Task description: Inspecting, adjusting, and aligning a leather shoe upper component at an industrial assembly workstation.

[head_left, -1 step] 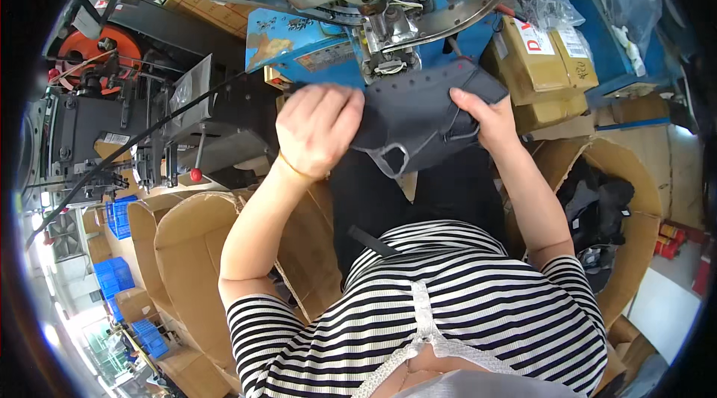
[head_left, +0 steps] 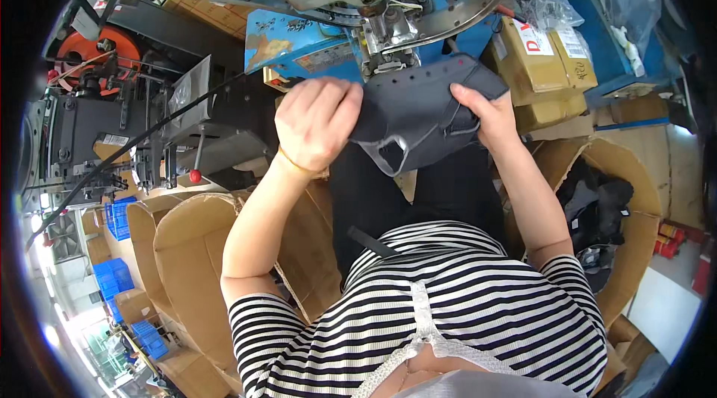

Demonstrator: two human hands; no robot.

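Observation:
A dark grey fabric piece (head_left: 418, 110) is stretched between my two hands over my lap. Along its far edge runs a row of small dark holes or eyelets, and its near edge has a stitched loop-like opening. My left hand (head_left: 317, 118) is closed over the left end, knuckles up, its fingertips hidden. At the right end my right hand (head_left: 485, 114) grips the piece, thumb on top and the other fingers out of sight beneath. Just beyond the piece stands the metal head of a machine (head_left: 385, 39), very close to the far edge; whether they touch I cannot tell.
A large cardboard box (head_left: 638, 204) at my right holds dark pieces (head_left: 597, 207). Open cardboard boxes (head_left: 198, 249) stand at my left. Taped cartons (head_left: 541, 62) sit right of the blue machine base (head_left: 321, 54). Black machinery with a red-knobbed lever (head_left: 196, 174) fills the left.
The fabric piece, blurred by motion before, now shows sharply, its left part slightly shifted. Both hands keep their hold and have hardly moved.

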